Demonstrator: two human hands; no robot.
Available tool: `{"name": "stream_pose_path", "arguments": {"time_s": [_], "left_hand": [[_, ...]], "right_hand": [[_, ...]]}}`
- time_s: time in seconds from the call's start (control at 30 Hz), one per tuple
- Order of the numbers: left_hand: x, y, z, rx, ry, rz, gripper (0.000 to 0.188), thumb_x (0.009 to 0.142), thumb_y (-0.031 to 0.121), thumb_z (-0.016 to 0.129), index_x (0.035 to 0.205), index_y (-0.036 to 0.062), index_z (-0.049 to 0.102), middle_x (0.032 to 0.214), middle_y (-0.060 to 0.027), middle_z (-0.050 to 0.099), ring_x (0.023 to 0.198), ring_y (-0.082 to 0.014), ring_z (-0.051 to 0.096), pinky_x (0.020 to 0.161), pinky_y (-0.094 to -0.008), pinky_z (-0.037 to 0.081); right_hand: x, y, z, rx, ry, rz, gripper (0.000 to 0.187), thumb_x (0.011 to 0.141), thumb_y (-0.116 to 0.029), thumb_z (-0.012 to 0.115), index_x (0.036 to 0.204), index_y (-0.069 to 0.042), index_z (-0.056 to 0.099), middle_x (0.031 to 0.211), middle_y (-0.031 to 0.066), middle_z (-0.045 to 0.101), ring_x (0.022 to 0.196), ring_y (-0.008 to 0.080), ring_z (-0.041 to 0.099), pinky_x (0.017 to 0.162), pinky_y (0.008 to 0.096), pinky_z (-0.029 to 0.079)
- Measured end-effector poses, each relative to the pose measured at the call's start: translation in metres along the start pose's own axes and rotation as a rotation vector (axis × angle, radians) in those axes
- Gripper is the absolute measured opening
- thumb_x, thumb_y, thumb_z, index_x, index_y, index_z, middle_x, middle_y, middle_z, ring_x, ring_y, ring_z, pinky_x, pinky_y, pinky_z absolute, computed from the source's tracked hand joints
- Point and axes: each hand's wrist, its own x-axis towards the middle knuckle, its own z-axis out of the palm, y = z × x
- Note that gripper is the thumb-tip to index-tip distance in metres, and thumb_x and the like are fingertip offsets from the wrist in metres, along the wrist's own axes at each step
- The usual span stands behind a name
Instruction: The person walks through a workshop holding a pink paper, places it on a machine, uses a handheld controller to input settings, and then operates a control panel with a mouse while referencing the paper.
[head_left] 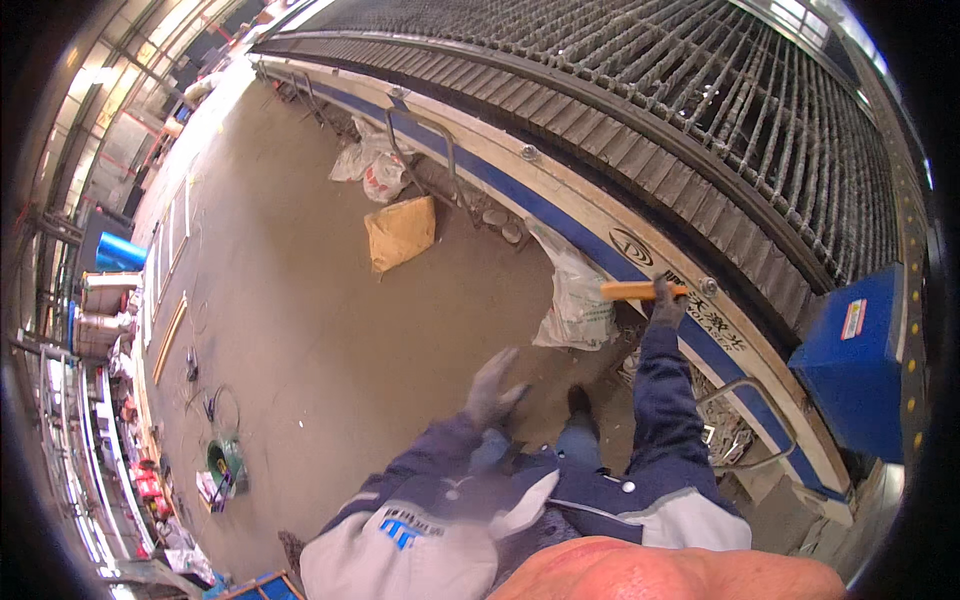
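My right hand (667,306), in a dark grey glove, reaches out beside the long machine's side panel. It is closed on an orange-yellow bar-shaped tool (626,291), which points left over a white woven sack (578,312); the tool's exact kind is not clear. Lower and further left, my left hand (490,390), in a grey glove, hangs over the floor in front of my legs. Its fingers are apart and hold nothing, slightly smeared by motion.
The machine's slatted metal bed (720,110) runs along the right, with a blue box (850,365) at its near end. Metal loop handles (765,400) jut from its side. A yellow sack (400,232) and white bags (375,165) lie on the floor; a green container (228,465) stands left.
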Motion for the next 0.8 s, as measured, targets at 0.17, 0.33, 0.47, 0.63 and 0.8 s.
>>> {"name": "stream_pose_path", "arguments": {"time_s": [0.17,0.33,0.47,0.63,0.8], "left_hand": [[0.054,0.045,-0.012,0.014,-0.245,0.487,0.078,0.089,0.027,0.076,0.151,-0.0028,0.040,0.151,-0.0273,0.046,0.142,-0.0409,0.044,0.119,-0.0469,0.036],[0.007,0.031,-0.001,-0.708,-0.526,0.071,0.042,0.105,0.022,0.057,0.140,-0.0006,0.050,0.132,-0.0135,0.059,0.116,-0.0236,0.061,0.102,-0.0371,0.051],[-0.030,0.037,-0.020,-1.534,-0.514,-0.283,0.044,0.108,0.029,0.055,0.141,0.0011,0.049,0.132,-0.0150,0.062,0.118,-0.0273,0.066,0.101,-0.0445,0.056],[-0.036,0.051,-0.042,-1.610,-0.580,-0.320,0.057,0.108,0.037,0.052,0.151,0.0011,0.041,0.145,-0.0191,0.056,0.130,-0.0357,0.059,0.109,-0.0514,0.050],[-0.024,0.035,-0.046,-1.457,-0.598,-0.217,0.056,0.109,0.037,0.050,0.149,-0.0003,0.040,0.142,-0.0219,0.057,0.125,-0.0342,0.063,0.106,-0.0512,0.053]], "right_hand": [[-0.194,-0.040,0.004,-0.461,-0.513,-0.001,0.071,0.081,-0.027,0.088,0.133,-0.002,0.046,0.122,0.0117,0.059,0.105,0.0213,0.060,0.088,0.0352,0.055],[-0.298,-0.089,-0.013,-0.362,-0.580,0.021,0.078,0.091,-0.047,0.076,0.148,-0.001,0.047,0.135,0.0156,0.060,0.121,0.0221,0.059,0.098,0.0355,0.054],[-0.359,-0.142,-0.071,-0.260,-0.387,0.253,0.066,0.098,-0.055,0.065,0.138,-0.003,0.059,0.122,0.0156,0.069,0.105,0.0225,0.069,0.086,0.0384,0.059],[-0.419,-0.135,-0.064,-0.258,-0.612,0.418,0.060,0.098,-0.054,0.065,0.134,-0.006,0.062,0.105,0.0123,0.073,0.088,0.0223,0.073,0.072,0.0363,0.061],[-0.403,-0.112,-0.021,-0.324,-0.560,0.404,0.055,0.097,-0.043,0.066,0.131,-0.001,0.061,0.102,0.0133,0.073,0.072,0.0188,0.073,0.058,0.0305,0.057]]}}
